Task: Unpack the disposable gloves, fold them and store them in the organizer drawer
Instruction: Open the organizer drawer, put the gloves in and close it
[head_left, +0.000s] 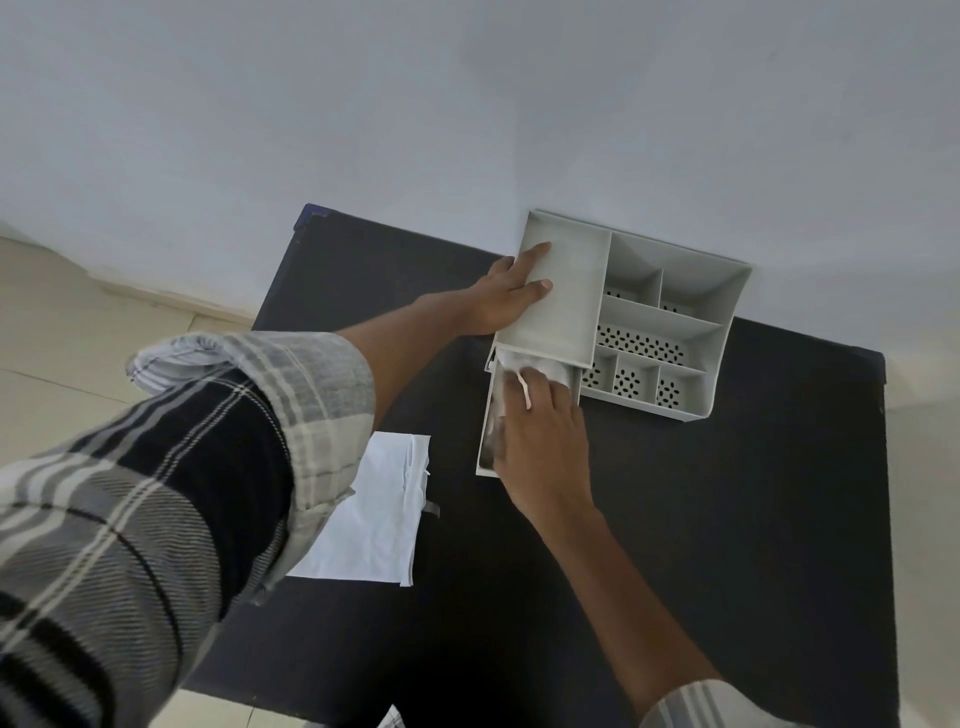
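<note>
A person in a rolled-up grey, white and black plaid sleeve (156, 493) leans over a dark, matte rectangular worktop (701, 545). Nearest the viewer, a flat white plastic packaging sheet (374, 519) lies on the worktop just beside the left forearm. Past it, the right hand (543, 441) reaches palm-down into the pulled-out pale grey plastic drawer (485, 441) at the organizer's front, its fingers spread and pressing flat on the folded translucent white disposable gloves (540, 366) that lie inside the drawer; it pins them down rather than gripping them, and a thin white strip shows between its fingers. The drawer sticks out toward the viewer from under the solid top panel. Farther on, the left hand (511, 293) rests open on the left edge of the light grey plastic desk organizer (670, 332), thumb and forefinger laid over the flat top panel, steadying it without closing round anything. The organizer's open compartments, with perforated floors, sit to the right. Behind, the organizer backs against a plain pale wall (467, 104).
</note>
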